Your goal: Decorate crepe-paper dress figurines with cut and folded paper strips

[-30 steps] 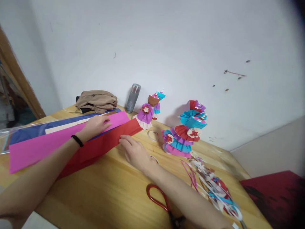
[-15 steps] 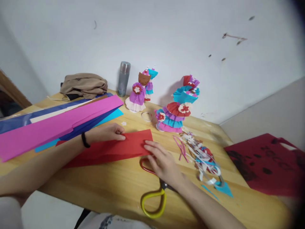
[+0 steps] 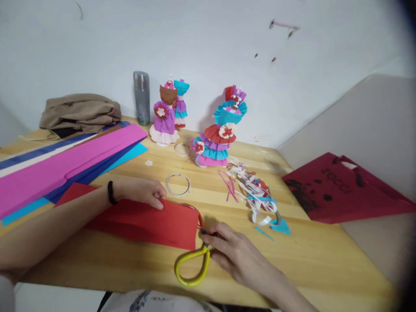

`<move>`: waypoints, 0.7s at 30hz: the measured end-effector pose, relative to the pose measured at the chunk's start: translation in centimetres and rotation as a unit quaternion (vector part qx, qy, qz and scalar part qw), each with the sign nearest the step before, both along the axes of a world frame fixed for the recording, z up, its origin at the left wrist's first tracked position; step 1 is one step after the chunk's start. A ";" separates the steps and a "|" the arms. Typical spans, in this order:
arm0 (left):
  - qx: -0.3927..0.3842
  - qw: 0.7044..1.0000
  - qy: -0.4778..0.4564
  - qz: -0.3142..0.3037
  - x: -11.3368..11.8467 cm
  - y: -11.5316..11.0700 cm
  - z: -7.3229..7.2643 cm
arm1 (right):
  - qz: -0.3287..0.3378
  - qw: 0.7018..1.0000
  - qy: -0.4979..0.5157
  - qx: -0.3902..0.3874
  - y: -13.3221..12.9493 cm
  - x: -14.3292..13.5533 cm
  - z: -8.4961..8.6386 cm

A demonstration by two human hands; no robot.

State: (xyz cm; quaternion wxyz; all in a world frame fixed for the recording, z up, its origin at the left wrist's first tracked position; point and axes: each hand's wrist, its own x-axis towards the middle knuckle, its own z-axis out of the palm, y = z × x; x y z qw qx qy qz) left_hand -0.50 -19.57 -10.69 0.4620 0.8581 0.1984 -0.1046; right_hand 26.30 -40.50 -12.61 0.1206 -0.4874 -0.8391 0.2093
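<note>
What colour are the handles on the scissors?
The scissors have one yellow handle loop and one red; the head view shows both, beside the right hand.

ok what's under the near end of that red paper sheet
The scissors lie partly under the red paper sheet: the yellow handle loop and part of the red one show; the blades are covered. The right hand touches the scissors; the left hand presses the sheet.

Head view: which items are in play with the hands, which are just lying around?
In play: left hand on red paper; right hand at scissors.
Lying about: paper dolls, flask, scraps, wire ring, pink sheet, red bag.
</note>
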 end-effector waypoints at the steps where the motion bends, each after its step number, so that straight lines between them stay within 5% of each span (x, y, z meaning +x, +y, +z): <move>1: 0.014 1.000 0.002 -0.006 0.1 -0.1 -0.3 | 0.005 1.000 -0.004 0.012 -0.1 0.4 -0.2; 8: 0.136 0.990 -0.020 0.009 0.1 -1.8 -0.8 | -0.014 0.993 -0.023 0.114 0.6 2.6 -1.1; 15: 0.228 0.971 -0.040 0.062 -0.1 -2.5 -1.2 | -0.161 0.975 -0.021 0.152 -0.9 0.8 -2.9; 21: 0.341 0.934 -0.048 0.092 -0.2 -2.8 -2.9 | -0.256 0.944 -0.112 0.174 -3.3 2.3 -5.7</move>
